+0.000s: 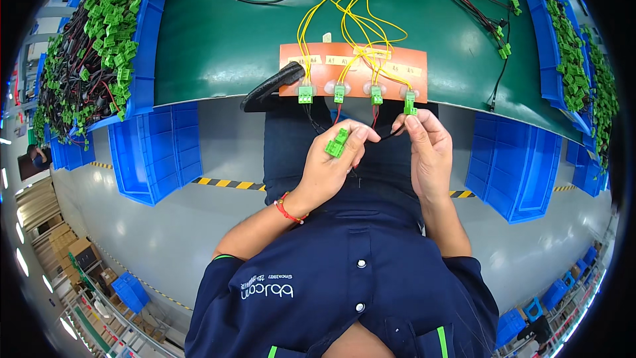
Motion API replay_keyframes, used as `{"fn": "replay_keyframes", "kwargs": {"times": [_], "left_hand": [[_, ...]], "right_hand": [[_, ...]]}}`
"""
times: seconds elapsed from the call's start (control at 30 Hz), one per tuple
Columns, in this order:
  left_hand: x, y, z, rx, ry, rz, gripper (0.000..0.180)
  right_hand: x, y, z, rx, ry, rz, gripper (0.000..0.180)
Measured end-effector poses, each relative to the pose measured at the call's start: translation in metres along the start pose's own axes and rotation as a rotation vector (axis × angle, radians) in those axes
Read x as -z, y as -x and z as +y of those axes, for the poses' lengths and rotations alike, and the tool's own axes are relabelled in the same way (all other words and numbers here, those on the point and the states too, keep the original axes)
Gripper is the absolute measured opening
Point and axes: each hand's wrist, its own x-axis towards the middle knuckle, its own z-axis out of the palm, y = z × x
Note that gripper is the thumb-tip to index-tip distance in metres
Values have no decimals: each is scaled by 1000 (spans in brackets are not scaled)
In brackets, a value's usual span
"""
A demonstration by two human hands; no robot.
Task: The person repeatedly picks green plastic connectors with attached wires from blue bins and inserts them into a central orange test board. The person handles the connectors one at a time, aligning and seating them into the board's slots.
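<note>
My left hand [334,162], a red bracelet at its wrist, is closed with a green terminal connector [338,142] between thumb and fingers. With thumb and forefinger, my right hand [430,152] grips another green terminal connector [411,107] at the rightmost socket of an orange board [361,59]. From here I cannot tell how deep it sits. A dark cable [395,134] runs between my hands. Several green connectors, among them the leftmost one [305,95], line the board's near edge, with thin red and black wires hanging below. Yellow wires [358,16] lead from the board to the far side.
The board lies at the near edge of a green table [218,40], beside a black strap-like piece [270,86]. Blue bins of green connectors and cables stand at left [142,59] and right [546,46]. Loose cables [487,23] lie far right. Blue crates [156,152] sit below the table.
</note>
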Motion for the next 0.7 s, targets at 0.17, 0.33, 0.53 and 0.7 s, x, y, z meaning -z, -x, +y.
{"fn": "replay_keyframes", "kwargs": {"times": [0.17, 0.33, 0.53, 0.7], "left_hand": [[-13, -22, 2, 31, 44, 45, 42], [-19, -27, -9, -16, 99, 111, 43], [-3, -17, 4, 40, 25, -24, 40], [17, 20, -8, -133, -38, 187, 32]], "right_hand": [[1, 1, -1, 55, 108, 24, 13], [3, 1, 0, 61, 127, 46, 12], [-6, 4, 13, 114, 7, 127, 11], [-11, -4, 14, 133, -23, 116, 11]]}}
